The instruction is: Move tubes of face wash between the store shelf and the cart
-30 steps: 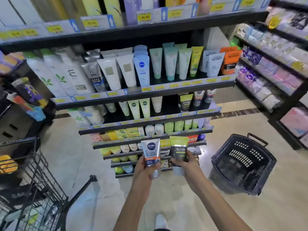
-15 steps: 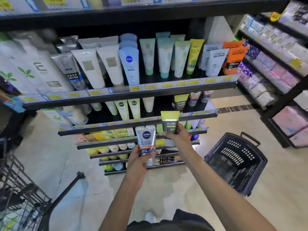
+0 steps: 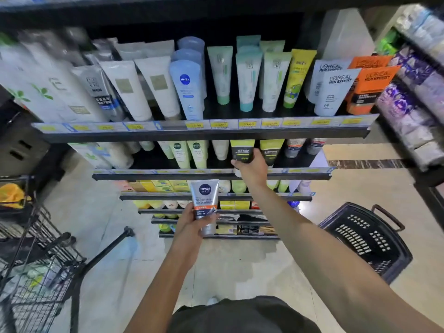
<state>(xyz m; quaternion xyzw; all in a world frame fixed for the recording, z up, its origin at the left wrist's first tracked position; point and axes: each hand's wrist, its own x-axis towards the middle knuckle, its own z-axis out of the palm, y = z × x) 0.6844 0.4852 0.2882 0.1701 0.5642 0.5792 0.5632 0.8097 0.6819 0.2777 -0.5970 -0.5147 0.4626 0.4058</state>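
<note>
My left hand (image 3: 192, 225) grips a silver Nivea Men tube (image 3: 205, 198) upright in front of the lower shelves. My right hand (image 3: 252, 168) reaches onto the second shelf (image 3: 168, 176) and holds a black tube with a yellow-green top (image 3: 242, 150), standing it beside a matching tube (image 3: 271, 150). The shelf above (image 3: 204, 133) carries rows of white, blue, green and orange tubes. The wire cart (image 3: 36, 272) stands at the lower left, with pale items in it.
A dark plastic shopping basket (image 3: 365, 239) sits on the floor to the right. Another shelving unit with purple and white packs (image 3: 413, 102) runs along the right side. The cart's black handle (image 3: 108, 248) juts toward the shelves. Tiled floor lies below.
I have stepped closer to the shelves. My right hand has risen from waist height to the second shelf with the black-and-green tube. My left hand stays low with the Nivea tube.
</note>
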